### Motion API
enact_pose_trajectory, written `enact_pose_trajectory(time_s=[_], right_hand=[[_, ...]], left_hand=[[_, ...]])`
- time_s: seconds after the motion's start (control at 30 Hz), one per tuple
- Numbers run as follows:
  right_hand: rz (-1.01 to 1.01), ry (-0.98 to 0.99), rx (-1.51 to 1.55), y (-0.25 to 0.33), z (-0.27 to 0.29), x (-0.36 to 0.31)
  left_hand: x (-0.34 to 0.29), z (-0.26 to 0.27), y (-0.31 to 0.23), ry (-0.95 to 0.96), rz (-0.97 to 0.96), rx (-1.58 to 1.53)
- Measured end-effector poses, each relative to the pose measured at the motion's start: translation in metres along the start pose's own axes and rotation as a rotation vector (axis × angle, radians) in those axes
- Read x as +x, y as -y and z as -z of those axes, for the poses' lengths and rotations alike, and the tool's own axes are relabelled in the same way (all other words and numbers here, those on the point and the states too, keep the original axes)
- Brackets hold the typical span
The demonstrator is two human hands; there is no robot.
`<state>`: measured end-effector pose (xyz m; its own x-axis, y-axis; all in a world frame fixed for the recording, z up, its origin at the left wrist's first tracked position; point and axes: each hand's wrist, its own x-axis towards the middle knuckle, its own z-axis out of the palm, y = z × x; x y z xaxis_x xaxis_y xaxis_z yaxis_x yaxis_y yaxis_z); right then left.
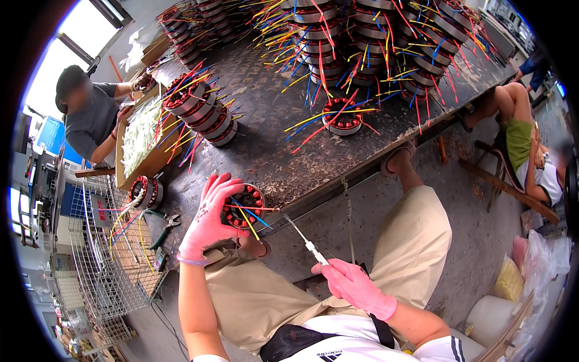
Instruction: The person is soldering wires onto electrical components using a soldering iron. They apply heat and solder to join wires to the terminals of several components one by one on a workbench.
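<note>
My left hand [205, 223], in a pink glove, grips a ring-shaped motor stator [258, 198] by its side at the bench's near edge. Red, yellow and blue wires stick out of the stator, and one red wire points to the right. In my pink-gloved right hand [359, 288] is a slim tool with a white handle and a thin metal shaft [298, 230]. Its tip lies close to the end of the red wire; whether they touch I cannot tell. The tool's exact kind is unclear.
Tall stacks of wired stators [319, 45] fill the bench's back, with a shorter stack [202, 111] at left. Beside my left hand lie cutting pliers [164, 232] and another stator [146, 193]. A box of white sleeves [122, 175] stands near a co-worker [96, 123]. Another person [518, 130] sits at right.
</note>
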<state>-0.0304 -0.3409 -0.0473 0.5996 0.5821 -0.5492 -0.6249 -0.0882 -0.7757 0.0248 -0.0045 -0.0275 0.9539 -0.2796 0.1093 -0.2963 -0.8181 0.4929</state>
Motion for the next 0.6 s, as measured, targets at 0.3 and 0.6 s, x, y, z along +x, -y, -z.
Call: enact_pose_trajectory(time_s=[0.3, 0.6], right_hand=[[-0.006, 0.010, -0.017, 0.003, 0.000, -0.002], [0.005, 0.006, -0.040, 0.003, -0.001, -0.003]], left_hand=[[0.000, 0.000, -0.001, -0.003, 0.005, 0.000], [-0.002, -0.001, 0.007, 0.023, 0.010, 0.029]])
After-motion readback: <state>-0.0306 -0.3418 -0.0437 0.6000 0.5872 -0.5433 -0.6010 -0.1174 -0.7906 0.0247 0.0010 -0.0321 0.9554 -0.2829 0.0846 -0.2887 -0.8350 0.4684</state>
